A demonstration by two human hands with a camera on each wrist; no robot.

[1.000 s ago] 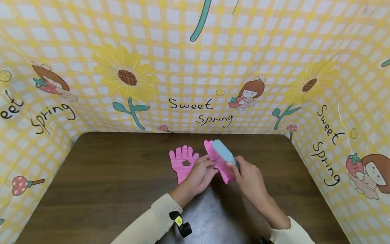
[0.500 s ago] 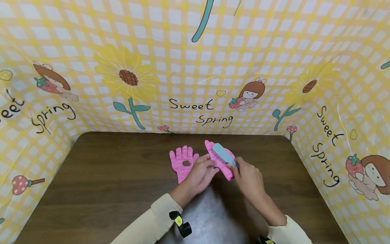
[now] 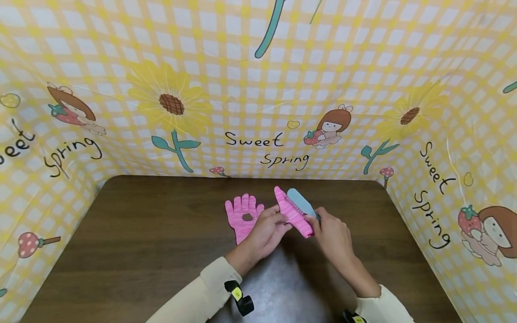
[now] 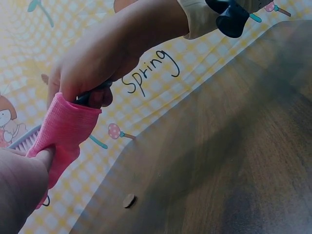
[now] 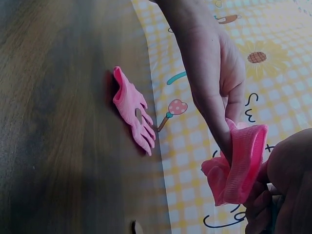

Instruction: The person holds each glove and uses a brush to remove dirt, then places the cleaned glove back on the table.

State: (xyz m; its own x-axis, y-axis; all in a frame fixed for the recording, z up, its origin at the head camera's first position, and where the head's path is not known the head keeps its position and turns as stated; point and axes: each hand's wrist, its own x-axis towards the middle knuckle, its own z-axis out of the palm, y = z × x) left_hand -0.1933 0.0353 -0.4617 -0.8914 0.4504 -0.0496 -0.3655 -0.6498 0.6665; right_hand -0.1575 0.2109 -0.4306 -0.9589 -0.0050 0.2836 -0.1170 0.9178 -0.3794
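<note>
My left hand point(image 3: 264, 231) grips a pink knitted glove point(image 3: 291, 214) above the table, its thumb pressed into the fabric in the left wrist view. My right hand point(image 3: 333, 235) holds a light blue brush point(image 3: 302, 202) by its dark handle. The brush's bristles point(image 4: 27, 141) face the glove, at its upper right side; whether they touch it I cannot tell. In the right wrist view the held glove's cuff point(image 5: 246, 161) gapes toward the camera. A matching pink glove point(image 3: 242, 231) lies flat at the left with a dark brown patch point(image 3: 247, 217) on it.
The dark wooden table point(image 3: 141, 251) fills the lower view. Behind and beside it hangs a yellow checked cloth point(image 3: 250, 98). A small brown disc-like piece point(image 4: 129, 201) lies on the table in the left wrist view.
The brush has slid over the held glove and now sits at its right side. The held glove has turned and looks narrower. The lying glove has stayed put.
</note>
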